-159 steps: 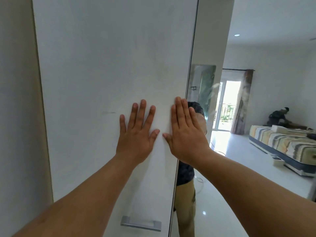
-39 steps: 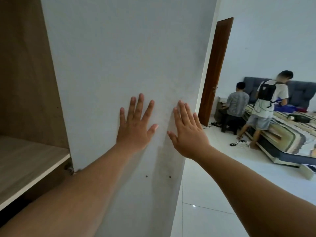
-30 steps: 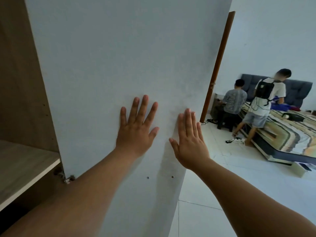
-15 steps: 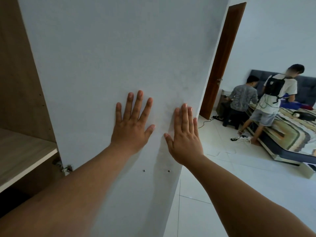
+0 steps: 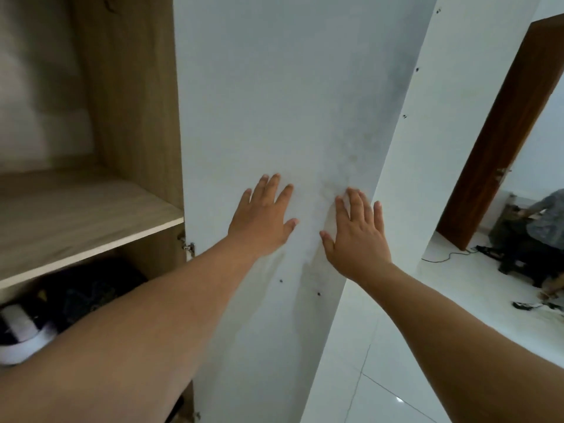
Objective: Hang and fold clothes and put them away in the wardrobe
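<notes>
Wardrobe point(image 5: 131, 96) open at left, wood inside. White door point(image 5: 274, 102) swung out, fills middle. Wood shelf point(image 5: 76, 221) left of door, nothing seen on it. Dark clothes point(image 5: 88, 291) lie below shelf, near its front edge, with white thing point(image 5: 21, 334) beside them. Left hand point(image 5: 264, 222) flat on door, fingers straight and spread, grasping nothing. Right hand point(image 5: 358, 236) flat on door near its right edge, fingers straight, grasping nothing. Small hinge point(image 5: 189, 248) at door's left edge.
</notes>
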